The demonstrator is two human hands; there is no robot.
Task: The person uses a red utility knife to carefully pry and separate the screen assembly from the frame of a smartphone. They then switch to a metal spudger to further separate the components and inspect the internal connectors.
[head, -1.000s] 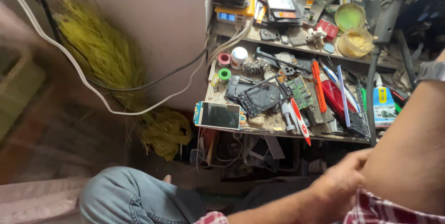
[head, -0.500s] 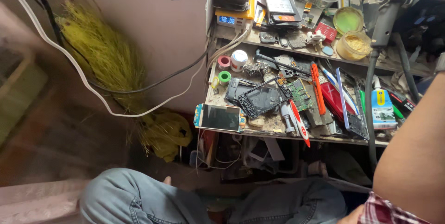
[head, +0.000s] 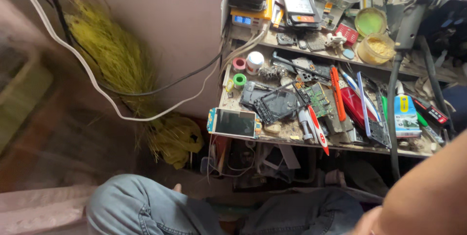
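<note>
My right forearm [head: 428, 186] crosses the bottom right corner. Only the edge of my right hand [head: 364, 224] shows at the lower border, above my jeans [head: 136, 208]; its fingers are cut off. My left hand is out of view. In front of me is a cluttered workbench [head: 340, 146]. A phone with a pale screen [head: 234, 122] lies at its front left corner. Beside it are a black phone frame [head: 277, 104], a green circuit board [head: 318, 98], an orange tool [head: 335, 93] and a red-and-white screwdriver [head: 318, 135].
A pink tape roll [head: 239, 64], a green tape roll [head: 239, 80] and a white jar [head: 254, 61] stand at the bench's left. A yellow tub [head: 375, 48] sits on the upper shelf. A black hose [head: 391, 118] hangs down. A yellow straw broom [head: 112, 60] and a white cable [head: 92, 79] are along the wall.
My right hand has dropped toward the bottom right until it is nearly out of frame. The view has shifted slightly; the bench items have not moved.
</note>
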